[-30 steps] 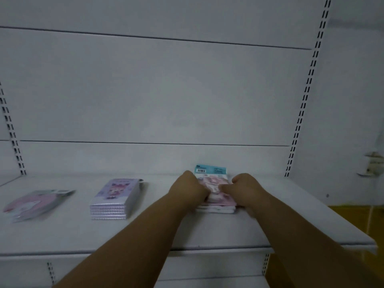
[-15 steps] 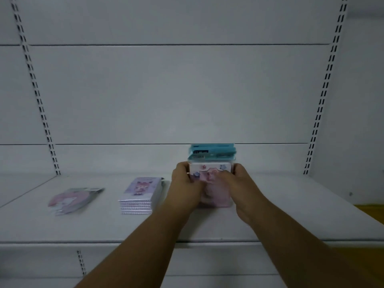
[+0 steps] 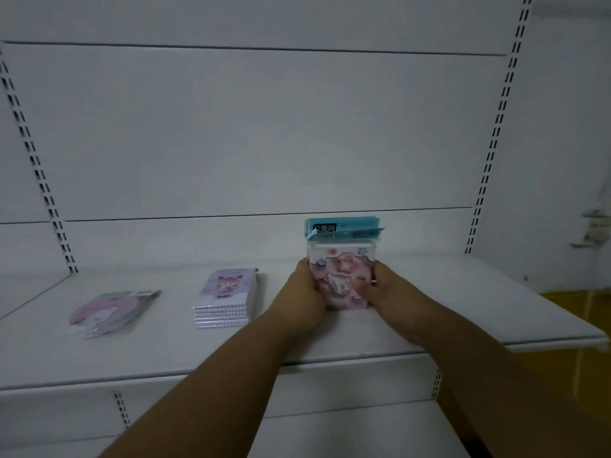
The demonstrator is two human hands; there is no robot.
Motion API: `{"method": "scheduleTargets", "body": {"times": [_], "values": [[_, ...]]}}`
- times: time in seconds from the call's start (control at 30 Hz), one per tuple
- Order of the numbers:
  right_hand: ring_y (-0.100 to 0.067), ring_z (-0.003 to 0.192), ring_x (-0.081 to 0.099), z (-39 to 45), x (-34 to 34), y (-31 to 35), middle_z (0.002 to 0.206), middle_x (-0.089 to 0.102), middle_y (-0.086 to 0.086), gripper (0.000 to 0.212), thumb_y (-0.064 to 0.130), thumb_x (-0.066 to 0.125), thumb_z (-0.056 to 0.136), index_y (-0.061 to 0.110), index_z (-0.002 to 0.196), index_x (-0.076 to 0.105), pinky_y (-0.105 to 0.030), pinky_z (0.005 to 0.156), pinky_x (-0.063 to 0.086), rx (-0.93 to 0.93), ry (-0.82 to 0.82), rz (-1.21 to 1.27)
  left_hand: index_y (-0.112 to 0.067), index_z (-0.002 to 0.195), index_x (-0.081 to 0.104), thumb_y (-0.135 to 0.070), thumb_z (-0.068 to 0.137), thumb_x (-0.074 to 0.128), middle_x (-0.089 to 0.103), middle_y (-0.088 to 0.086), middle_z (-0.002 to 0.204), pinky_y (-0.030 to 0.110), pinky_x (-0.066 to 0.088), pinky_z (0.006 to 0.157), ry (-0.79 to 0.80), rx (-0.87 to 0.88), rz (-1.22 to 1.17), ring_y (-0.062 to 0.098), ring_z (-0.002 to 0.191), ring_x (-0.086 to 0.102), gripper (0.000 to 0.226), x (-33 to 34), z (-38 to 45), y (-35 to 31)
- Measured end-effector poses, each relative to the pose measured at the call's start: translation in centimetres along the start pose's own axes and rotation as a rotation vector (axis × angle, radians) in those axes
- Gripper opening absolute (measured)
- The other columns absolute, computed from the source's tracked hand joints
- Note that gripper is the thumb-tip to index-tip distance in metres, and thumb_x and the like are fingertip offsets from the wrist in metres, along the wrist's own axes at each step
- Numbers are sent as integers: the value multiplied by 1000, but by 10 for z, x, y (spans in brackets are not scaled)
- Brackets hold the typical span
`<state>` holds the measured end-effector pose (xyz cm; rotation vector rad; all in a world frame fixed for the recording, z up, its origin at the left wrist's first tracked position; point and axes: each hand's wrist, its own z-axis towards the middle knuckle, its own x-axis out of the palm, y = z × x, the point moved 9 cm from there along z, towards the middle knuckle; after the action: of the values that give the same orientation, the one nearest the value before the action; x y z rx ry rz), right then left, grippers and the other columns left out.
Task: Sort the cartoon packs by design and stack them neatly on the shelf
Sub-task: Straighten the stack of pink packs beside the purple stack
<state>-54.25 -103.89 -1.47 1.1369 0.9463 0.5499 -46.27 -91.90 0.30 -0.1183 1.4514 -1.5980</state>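
Both hands grip a bundle of pink cartoon packs [image 3: 342,274] with teal header cards, stood upright on its lower edge on the white shelf [image 3: 463,312]. My left hand [image 3: 302,294] clasps its left side and my right hand [image 3: 385,290] clasps its right side. A neat stack of purple cartoon packs [image 3: 226,297] lies flat to the left. Farther left lies a loose pile of pink round packs [image 3: 105,312] in clear wrap.
The white back panel [image 3: 264,133] rises behind the shelf, with slotted uprights [image 3: 39,173] at the left and right. A lower shelf [image 3: 347,431] juts out below. A yellow floor [image 3: 575,312] shows at the right.
The pink packs went from lying flat under my hands to standing upright between them. My view shifted right and closer to the shelf.
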Motion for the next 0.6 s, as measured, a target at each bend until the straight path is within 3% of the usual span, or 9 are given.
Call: {"method": "scheduleTargets", "body": {"times": [0.1, 0.23, 0.37, 0.47, 0.53, 0.6], "values": [[-19, 104, 66, 2, -4, 0, 120, 68, -3, 36, 23, 54, 96, 15, 131, 53, -44, 99, 49, -42, -25, -44, -23, 112, 56, -16, 96, 47, 64, -2, 119, 0, 39, 58, -51, -23, 111, -2, 86, 56, 20, -7, 2, 1], [-18, 90, 70, 5, -24, 4, 103, 73, -4, 28, 33, 59, 93, 14, 113, 64, -44, 87, 56, -100, -124, -200, -22, 129, 51, -22, 95, 53, 67, -3, 115, 3, 42, 47, -138, -116, 119, -7, 72, 55, 33, -8, 1, 10], [-19, 77, 73, 5, -41, -6, 87, 76, -4, 29, 40, 63, 89, 12, 95, 70, -45, 79, 59, -26, -132, -180, -21, 122, 55, -32, 89, 60, 69, -2, 105, 27, 56, 69, -142, -213, 139, 9, 83, 66, 35, -2, 3, 15], [-19, 72, 71, 7, -40, -9, 81, 75, -6, 33, 41, 61, 90, 10, 88, 71, -36, 69, 59, 24, -109, -289, -19, 107, 60, -29, 87, 59, 69, 2, 105, 28, 54, 69, -86, -286, 215, 13, 83, 64, 22, 2, 11, 20], [-18, 65, 67, 12, -40, -11, 78, 72, -9, 38, 43, 58, 90, 7, 84, 70, -27, 55, 50, 70, -115, -358, -15, 101, 63, -30, 87, 57, 68, 6, 103, 37, 55, 81, -55, -329, 281, 20, 89, 63, 21, 3, 16, 23], [-17, 59, 62, 20, -41, -16, 75, 68, -10, 42, 44, 58, 89, 3, 87, 68, -25, 52, 42, 116, -118, -400, -14, 107, 63, -35, 90, 53, 65, 10, 109, 40, 51, 89, 7, -332, 444, 26, 98, 61, 29, 7, 23, 25]]}}
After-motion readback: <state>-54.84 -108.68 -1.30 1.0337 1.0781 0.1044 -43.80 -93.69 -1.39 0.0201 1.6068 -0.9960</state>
